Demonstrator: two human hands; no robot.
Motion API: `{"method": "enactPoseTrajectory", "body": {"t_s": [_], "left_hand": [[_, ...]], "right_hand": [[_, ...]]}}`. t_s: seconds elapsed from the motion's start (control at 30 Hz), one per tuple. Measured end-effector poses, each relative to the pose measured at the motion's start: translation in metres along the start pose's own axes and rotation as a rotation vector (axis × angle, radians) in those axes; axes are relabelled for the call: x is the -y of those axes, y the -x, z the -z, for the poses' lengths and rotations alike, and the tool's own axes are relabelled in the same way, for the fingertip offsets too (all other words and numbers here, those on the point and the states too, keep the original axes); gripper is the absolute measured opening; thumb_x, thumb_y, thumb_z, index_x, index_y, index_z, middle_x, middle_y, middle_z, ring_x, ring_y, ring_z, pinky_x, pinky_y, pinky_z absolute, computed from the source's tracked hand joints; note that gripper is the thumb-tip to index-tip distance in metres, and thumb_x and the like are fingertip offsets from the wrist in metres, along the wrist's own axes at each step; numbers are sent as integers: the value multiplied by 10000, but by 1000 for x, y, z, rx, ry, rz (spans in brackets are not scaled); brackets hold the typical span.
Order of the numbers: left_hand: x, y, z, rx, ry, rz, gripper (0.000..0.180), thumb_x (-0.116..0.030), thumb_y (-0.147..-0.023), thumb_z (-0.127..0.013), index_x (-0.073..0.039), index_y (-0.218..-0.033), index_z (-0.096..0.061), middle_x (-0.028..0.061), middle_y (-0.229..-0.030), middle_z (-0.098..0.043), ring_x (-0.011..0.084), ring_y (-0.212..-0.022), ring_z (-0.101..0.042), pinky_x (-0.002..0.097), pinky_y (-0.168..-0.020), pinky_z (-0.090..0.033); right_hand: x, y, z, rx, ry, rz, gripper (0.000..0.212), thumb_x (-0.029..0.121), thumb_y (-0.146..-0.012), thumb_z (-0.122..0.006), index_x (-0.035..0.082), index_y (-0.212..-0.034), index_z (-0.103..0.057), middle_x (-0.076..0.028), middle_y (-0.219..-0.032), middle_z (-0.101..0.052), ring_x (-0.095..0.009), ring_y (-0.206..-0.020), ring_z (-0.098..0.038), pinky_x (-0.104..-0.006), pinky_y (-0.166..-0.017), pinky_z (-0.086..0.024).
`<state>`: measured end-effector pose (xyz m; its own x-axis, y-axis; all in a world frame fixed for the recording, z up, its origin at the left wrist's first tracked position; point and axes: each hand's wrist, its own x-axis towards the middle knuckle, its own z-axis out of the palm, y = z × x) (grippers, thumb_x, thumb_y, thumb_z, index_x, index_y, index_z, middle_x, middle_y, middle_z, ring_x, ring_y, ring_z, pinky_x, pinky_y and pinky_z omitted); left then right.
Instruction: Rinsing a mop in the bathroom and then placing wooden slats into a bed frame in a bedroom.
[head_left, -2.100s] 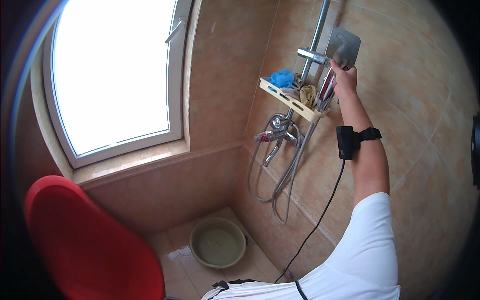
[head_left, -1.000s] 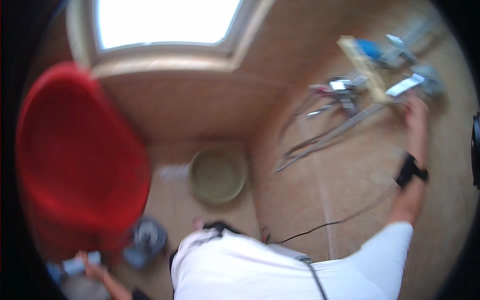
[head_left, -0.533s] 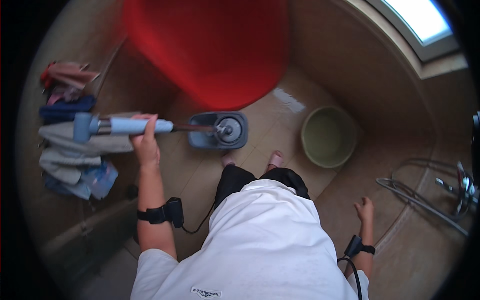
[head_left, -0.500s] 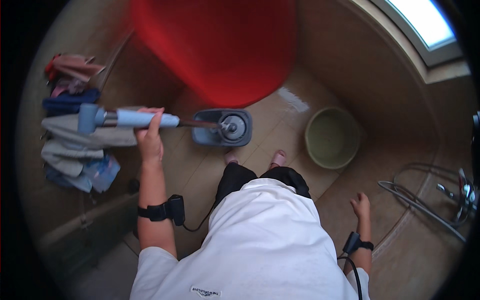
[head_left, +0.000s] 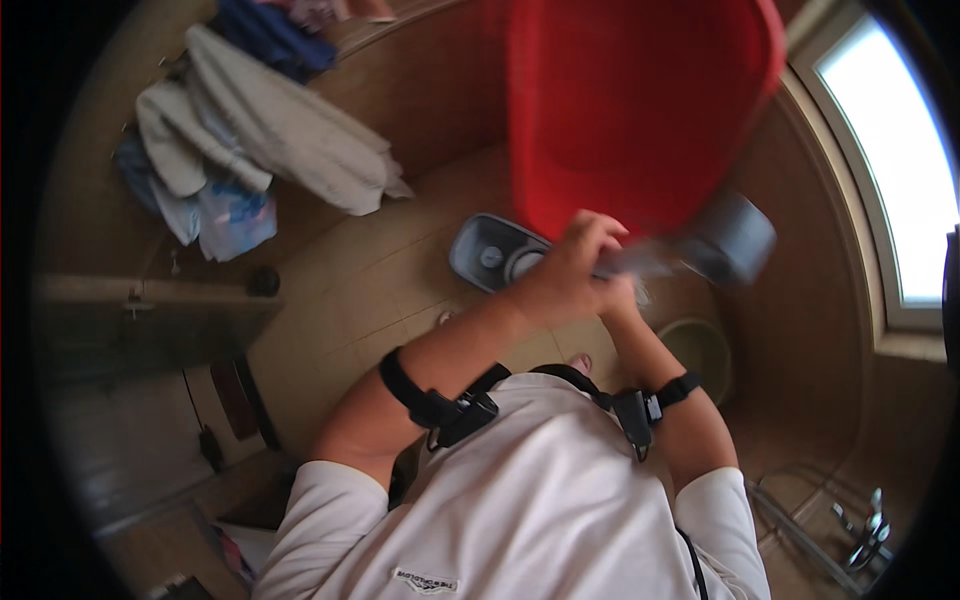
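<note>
My left hand [head_left: 580,262] is closed around the handle of a mop with a light blue and metal shaft. The mop's thick blue-grey end [head_left: 735,240] points right, blurred by motion. Close below the handle and partly behind my left hand is my right hand [head_left: 622,294]; its fingers are hidden, so its grip cannot be made out. Beyond my left wrist stands a grey mop bucket [head_left: 462,250] with two compartments on the tiled floor, partly covered by my forearm. Where the mop's lower end lies is hidden.
A large red tub [head_left: 640,110] looms just beyond my hands. The green basin [head_left: 700,360] sits right, partly behind my right forearm. Cloths [head_left: 290,120] hang on the left wall. Far right are a window [head_left: 885,150] and, lower, a shower tap [head_left: 872,530].
The mop's thick end has swung from the left to the right. My right hand has come up beside my left hand at the handle. The view has turned.
</note>
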<state>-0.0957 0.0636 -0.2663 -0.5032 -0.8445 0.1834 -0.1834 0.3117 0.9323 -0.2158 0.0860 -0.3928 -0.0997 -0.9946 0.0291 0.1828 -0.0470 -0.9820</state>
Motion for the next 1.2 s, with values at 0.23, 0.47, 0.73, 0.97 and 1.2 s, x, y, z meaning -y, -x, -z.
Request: {"method": "enactPoseTrajectory", "body": {"t_s": [0.23,0.47,0.73,0.97,1.2], "left_hand": [[137,183,160,4,-260,285,397,-123,-693,-591,-28,-1044,-432,146,-1040,-442,268,-997,-464,344,-813,-412],[197,423,233,63,-171,968,351,-177,-674,-622,-37,-978,-515,155,-922,-556,276,-853,-544,340,-734,-442],[275,534,232,-293,-28,1384,265,-175,-660,-613,-22,-870,-564,149,-835,-592,271,-795,-580,350,-700,-461],[262,478,222,-385,91,1199,256,-149,-694,-593,-12,-905,-546,135,-845,-594,239,-794,-581,332,-720,-459],[243,509,216,-492,73,1215,248,-124,-689,-579,-7,-906,-546,132,-832,-595,229,-786,-582,320,-719,-458]], "right_hand": [[-38,-8,-59,-305,321,-182,187,42,-724,-616,-17,-886,-544,-57,-863,-554,-142,-815,-508,-262,-771,-402],[-29,-24,-68,-529,365,-412,103,99,-754,-603,75,-786,-507,-21,-753,-530,-117,-698,-501,-243,-611,-391],[121,-68,-121,-489,386,-41,97,40,-762,-550,27,-701,-475,-71,-655,-529,-170,-634,-531,-299,-624,-435],[249,-69,-127,-394,350,344,160,78,-757,-476,72,-618,-398,-26,-540,-373,-120,-526,-361,-258,-522,-326],[290,-78,-126,-354,321,339,155,73,-791,-445,74,-647,-386,-8,-519,-314,-109,-502,-300,-251,-497,-265]]}}
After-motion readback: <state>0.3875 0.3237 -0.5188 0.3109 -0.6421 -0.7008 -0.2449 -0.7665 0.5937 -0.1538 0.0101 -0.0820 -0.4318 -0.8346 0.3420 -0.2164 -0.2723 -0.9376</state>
